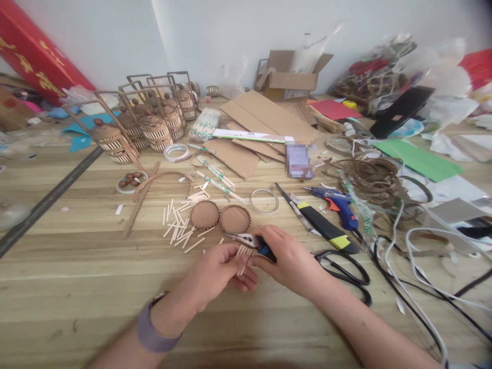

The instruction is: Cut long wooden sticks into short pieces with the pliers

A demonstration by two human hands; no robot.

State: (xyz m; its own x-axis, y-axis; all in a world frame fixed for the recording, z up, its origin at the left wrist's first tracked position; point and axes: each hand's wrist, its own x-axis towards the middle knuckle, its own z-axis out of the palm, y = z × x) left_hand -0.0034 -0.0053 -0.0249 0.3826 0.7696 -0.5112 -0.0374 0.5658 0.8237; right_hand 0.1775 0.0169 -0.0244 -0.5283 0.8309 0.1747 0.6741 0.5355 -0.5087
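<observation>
Several brown beads (131, 180) within a white ring (119, 186), pliers (243, 238) in right grip (286, 256)

The right hand (286, 256) hides most of the grips of the pliers (252, 240); the sticks (243, 253) in the left hand (223, 269) are too small to count. Beyond them, pixel blocks mask a flat object (299, 160). The right forearm (338, 302) covers part of the black scissors (367, 277); far left, a red banner (38, 51) is cut off.
</observation>
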